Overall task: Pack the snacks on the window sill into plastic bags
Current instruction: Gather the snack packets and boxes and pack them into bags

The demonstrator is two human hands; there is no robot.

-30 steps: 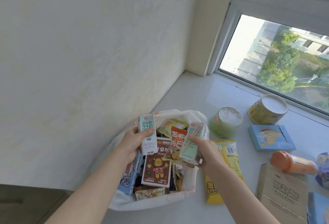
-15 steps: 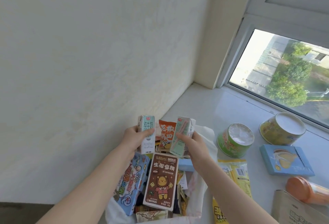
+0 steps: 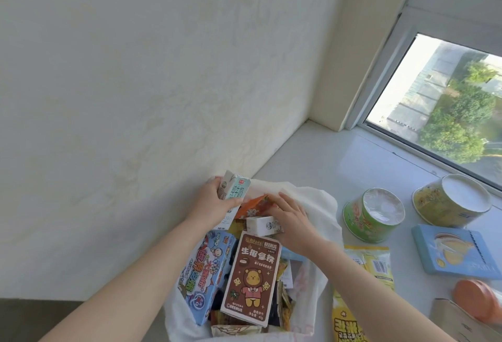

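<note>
A white plastic bag (image 3: 320, 205) lies open on the window sill (image 3: 312, 157), stuffed with snacks: a brown bear box (image 3: 251, 276), a blue cartoon box (image 3: 203, 271) and an orange packet (image 3: 255, 204). My left hand (image 3: 214, 203) grips an upright green-and-white milk carton (image 3: 235, 193) at the bag's far left rim. My right hand (image 3: 290, 219) holds a second milk carton (image 3: 262, 225), lying on its side inside the bag above the brown box.
On the sill to the right stand a green tub (image 3: 373, 215) and a yellow tub (image 3: 451, 200). Nearer lie a blue box (image 3: 459, 252), a yellow packet (image 3: 361, 295), an orange-capped bottle (image 3: 475, 298) and a brown carton (image 3: 459, 322). The wall runs along the left.
My right hand has tipped its carton flat and lowered it into the bag. My left hand moved its carton toward the bag's far rim. The camera came closer.
</note>
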